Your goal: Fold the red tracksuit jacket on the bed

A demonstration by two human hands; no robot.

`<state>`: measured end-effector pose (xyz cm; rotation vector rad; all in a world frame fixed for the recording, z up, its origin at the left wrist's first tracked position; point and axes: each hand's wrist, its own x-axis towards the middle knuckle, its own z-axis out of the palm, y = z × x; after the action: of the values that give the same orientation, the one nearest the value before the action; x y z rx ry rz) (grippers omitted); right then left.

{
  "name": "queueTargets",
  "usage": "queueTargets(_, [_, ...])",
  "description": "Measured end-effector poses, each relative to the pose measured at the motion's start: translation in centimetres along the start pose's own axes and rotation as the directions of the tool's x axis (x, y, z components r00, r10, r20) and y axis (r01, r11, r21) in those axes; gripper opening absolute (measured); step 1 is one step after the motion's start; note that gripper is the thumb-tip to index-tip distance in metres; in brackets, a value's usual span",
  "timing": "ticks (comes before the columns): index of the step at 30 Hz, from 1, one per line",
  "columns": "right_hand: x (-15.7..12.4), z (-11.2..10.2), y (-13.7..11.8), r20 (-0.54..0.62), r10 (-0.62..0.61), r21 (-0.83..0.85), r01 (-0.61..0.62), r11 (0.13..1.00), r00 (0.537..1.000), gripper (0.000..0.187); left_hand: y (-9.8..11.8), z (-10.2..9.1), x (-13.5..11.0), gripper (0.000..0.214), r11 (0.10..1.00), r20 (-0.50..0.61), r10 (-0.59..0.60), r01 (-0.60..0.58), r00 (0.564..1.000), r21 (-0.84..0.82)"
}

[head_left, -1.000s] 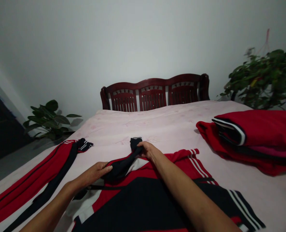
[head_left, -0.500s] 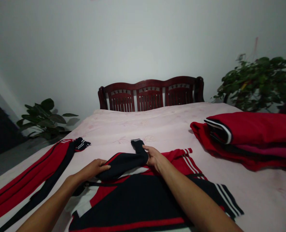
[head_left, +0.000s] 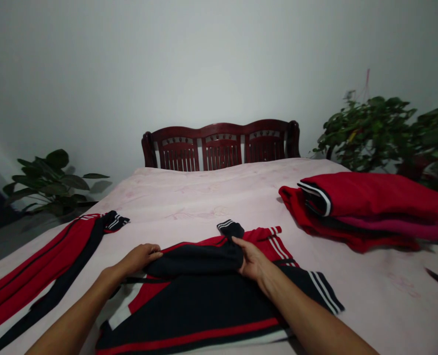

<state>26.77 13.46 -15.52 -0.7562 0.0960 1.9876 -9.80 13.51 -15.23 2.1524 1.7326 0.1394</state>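
Observation:
A red, black and white jacket [head_left: 219, 305] lies flat on the pink bed sheet [head_left: 211, 197] in front of me. Its black sleeve [head_left: 200, 256] is folded across the jacket's top. My right hand [head_left: 253, 259] grips that sleeve near its striped cuff [head_left: 230, 228], fingers curled round the cloth. My left hand [head_left: 139, 256] presses down on the sleeve's shoulder end, fingers lying flat and together.
Red and black trousers [head_left: 45, 266] stretch along the bed's left side. A stack of folded red garments [head_left: 362, 209] sits at the right. A dark wooden bench back [head_left: 220, 145] stands past the bed, with potted plants at left [head_left: 52, 180] and right [head_left: 374, 130].
My right hand has drawn the black sleeve to the right and down across the jacket, so it now lies nearly level. My left hand has stayed at the shoulder end.

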Motion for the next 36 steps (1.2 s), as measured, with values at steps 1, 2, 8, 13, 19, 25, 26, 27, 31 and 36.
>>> queueTargets(1, [-0.1,0.4,-0.4,0.000,0.000,-0.006,0.000,1.000,1.000,0.017,-0.1,0.1,0.0,0.044,1.000,-0.006,-0.006,0.006,1.000,0.004])
queueTargets(2, [-0.3,0.9,-0.9,0.012,-0.026,0.000,0.026,1.000,1.000,0.016,-0.1,0.2,0.0,0.044,1.000,-0.011,-0.008,0.008,1.000,0.008])
queueTargets(8, [-2.6,0.4,-2.9,0.079,-0.398,0.156,0.383,0.910,0.914,0.015,-0.2,0.8,0.2,0.043,0.996,-0.028,-0.031,0.033,0.999,0.084])
queueTargets(13, [-3.6,-3.6,-1.4,-0.040,-0.404,0.092,0.406,0.909,0.914,0.020,-0.4,1.3,0.5,0.040,0.985,-0.027,-0.065,0.069,0.997,0.156])
queueTargets(19, [-3.3,-3.7,-3.0,-0.126,-0.260,-0.114,0.246,0.963,0.957,0.024,-0.3,1.4,0.5,0.038,0.976,-0.042,-0.084,0.091,0.996,0.200])
queueTargets(25, [-2.0,-2.9,-4.2,-0.165,-0.096,-0.286,0.046,0.957,0.982,0.031,0.1,1.4,0.2,0.036,0.971,-0.072,-0.114,0.126,0.991,0.202])
queueTargets(26, [-1.9,-2.6,-4.4,-0.151,-0.103,-0.296,0.054,0.954,0.983,0.030,0.1,1.4,0.2,0.037,0.972,-0.075,-0.115,0.128,0.991,0.199])
queueTargets(27, [-1.9,-2.2,-4.6,-0.131,-0.116,-0.298,0.073,0.952,0.985,0.028,0.1,1.4,0.2,0.037,0.972,-0.075,-0.116,0.129,0.990,0.196])
queueTargets(31, [-2.5,0.3,-5.6,0.037,-0.274,-0.203,0.275,0.940,0.961,0.018,0.2,1.5,0.2,0.039,0.976,-0.063,-0.113,0.122,0.992,0.182])
queueTargets(36, [-2.3,-0.2,-5.1,0.030,-0.505,-0.036,0.506,0.862,0.863,0.029,0.2,1.8,0.3,0.043,0.976,-0.045,-0.129,0.135,0.991,0.172])
